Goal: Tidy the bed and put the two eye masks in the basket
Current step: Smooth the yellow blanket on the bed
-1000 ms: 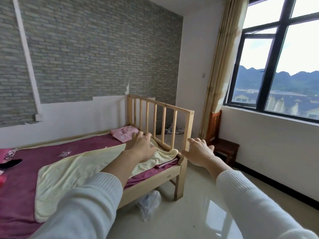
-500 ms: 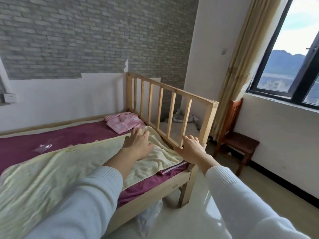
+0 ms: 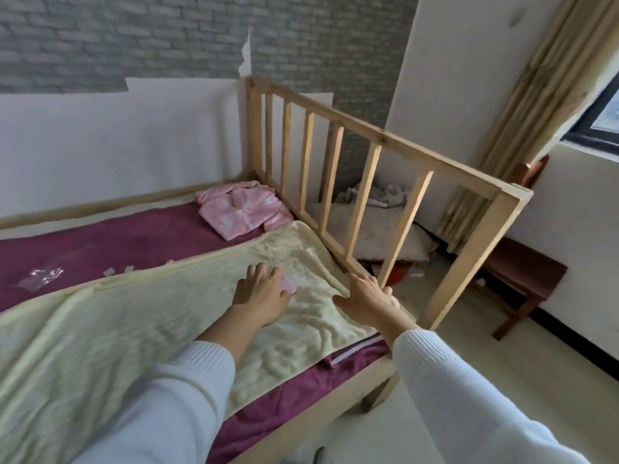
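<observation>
A pale yellow blanket (image 3: 160, 329) lies spread over the maroon sheet (image 3: 110, 239) of a wooden bed. My left hand (image 3: 259, 293) rests flat on the blanket near the foot end, fingers apart. A small pink item (image 3: 289, 285) sits at its fingertips; I cannot tell what it is. My right hand (image 3: 368, 298) lies open on the blanket's corner, just below the slatted foot rail (image 3: 375, 142). A folded pink garment (image 3: 243, 212) lies in the bed's far corner. No basket is in view.
A clear plastic wrapper (image 3: 42, 274) and small scraps (image 3: 117, 271) lie on the sheet. Behind the rail, a cushion and crumpled cloth (image 3: 371, 226) sit on the floor. A dark wooden chair (image 3: 522, 272) stands by the curtain (image 3: 522, 105) at right.
My view has tipped down and closer to the bed. Both hands have reached further onto the blanket's foot end, and the small pink item now shows at my left fingertips.
</observation>
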A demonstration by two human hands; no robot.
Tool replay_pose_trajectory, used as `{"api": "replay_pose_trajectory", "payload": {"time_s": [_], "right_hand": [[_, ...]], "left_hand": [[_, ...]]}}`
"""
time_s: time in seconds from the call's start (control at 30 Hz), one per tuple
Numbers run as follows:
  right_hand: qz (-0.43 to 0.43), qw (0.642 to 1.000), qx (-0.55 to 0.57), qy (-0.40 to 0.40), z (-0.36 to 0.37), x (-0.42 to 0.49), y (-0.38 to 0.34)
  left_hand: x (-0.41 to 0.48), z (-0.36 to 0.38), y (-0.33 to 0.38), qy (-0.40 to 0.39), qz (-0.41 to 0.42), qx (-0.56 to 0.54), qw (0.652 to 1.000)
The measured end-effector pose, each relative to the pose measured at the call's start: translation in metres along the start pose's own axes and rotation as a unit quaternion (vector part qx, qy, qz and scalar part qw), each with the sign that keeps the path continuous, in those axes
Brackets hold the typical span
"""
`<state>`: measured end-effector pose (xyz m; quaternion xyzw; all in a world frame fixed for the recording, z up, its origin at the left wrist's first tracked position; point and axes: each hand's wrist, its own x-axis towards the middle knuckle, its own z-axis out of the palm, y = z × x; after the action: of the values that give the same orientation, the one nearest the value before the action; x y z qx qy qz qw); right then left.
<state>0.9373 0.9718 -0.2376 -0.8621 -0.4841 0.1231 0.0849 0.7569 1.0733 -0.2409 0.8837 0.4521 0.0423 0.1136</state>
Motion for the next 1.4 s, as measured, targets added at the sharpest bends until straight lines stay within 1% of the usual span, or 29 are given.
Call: {"api": "replay_pose_trajectory", "payload": {"time_s": [0.07,0.17,0.33,0.53,0.6,0.67,0.73,0.8,0.9,0.97,1.03,1.07,1.13,1.2,1.23,1.3,1.33,1.37,1.4], "right_hand": [[-0.007,1.000,-0.003,-0.024,0.014,0.042,0.005],[-0.029,0.997,-0.018,-0.075,0.045,0.124,0.015],[-0.054,0.980,-0.062,-0.179,0.093,0.238,0.029],[-0.093,0.957,-0.091,-0.259,0.175,0.321,0.037],[-0.103,0.952,-0.081,-0.278,0.208,0.338,0.038],[-0.112,0.947,-0.068,-0.292,0.240,0.350,0.037],[-0.126,0.949,-0.057,-0.284,0.269,0.362,0.034],[-0.140,0.955,-0.040,-0.257,0.294,0.372,0.029],[-0.146,0.961,-0.017,-0.233,0.325,0.383,0.027],[-0.145,0.966,-0.031,-0.210,0.339,0.388,0.028],[-0.145,0.971,-0.047,-0.182,0.344,0.394,0.028],[-0.139,0.974,-0.036,-0.174,0.344,0.397,0.027],[-0.109,0.979,0.055,-0.161,0.333,0.405,0.022],[-0.078,0.970,0.180,-0.143,0.309,0.413,0.011],[-0.071,0.962,0.225,-0.137,0.292,0.417,0.004],[-0.081,0.952,0.266,-0.127,0.254,0.420,-0.009],[-0.092,0.950,0.275,-0.117,0.234,0.419,-0.016],[-0.101,0.948,0.283,-0.107,0.214,0.415,-0.024],[-0.106,0.946,0.291,-0.100,0.194,0.410,-0.031]], "left_hand": [[0.036,0.022,-0.011,-0.017,-0.020,-0.013,1.000],[0.101,0.063,-0.028,-0.051,-0.072,-0.047,0.995],[0.172,0.132,-0.049,-0.116,-0.169,-0.078,0.976],[0.218,0.219,-0.086,-0.171,-0.220,-0.068,0.958],[0.232,0.248,-0.100,-0.181,-0.219,-0.055,0.957],[0.244,0.277,-0.114,-0.177,-0.199,-0.033,0.963],[0.257,0.301,-0.128,-0.159,-0.177,-0.013,0.971],[0.270,0.322,-0.141,-0.145,-0.155,0.003,0.977],[0.284,0.345,-0.155,-0.144,-0.120,0.008,0.982],[0.290,0.352,-0.158,-0.134,-0.094,-0.004,0.986],[0.295,0.350,-0.158,-0.104,-0.063,-0.012,0.993],[0.296,0.345,-0.158,-0.088,-0.050,-0.017,0.995],[0.299,0.333,-0.158,-0.061,-0.026,-0.026,0.997],[0.303,0.314,-0.157,-0.021,-0.018,-0.070,0.997],[0.305,0.301,-0.156,0.005,-0.022,-0.110,0.994],[0.306,0.267,-0.150,0.060,-0.052,-0.215,0.973],[0.304,0.248,-0.147,0.079,-0.079,-0.275,0.955],[0.302,0.229,-0.143,0.096,-0.111,-0.338,0.930],[0.299,0.211,-0.139,0.110,-0.145,-0.406,0.896]]}}
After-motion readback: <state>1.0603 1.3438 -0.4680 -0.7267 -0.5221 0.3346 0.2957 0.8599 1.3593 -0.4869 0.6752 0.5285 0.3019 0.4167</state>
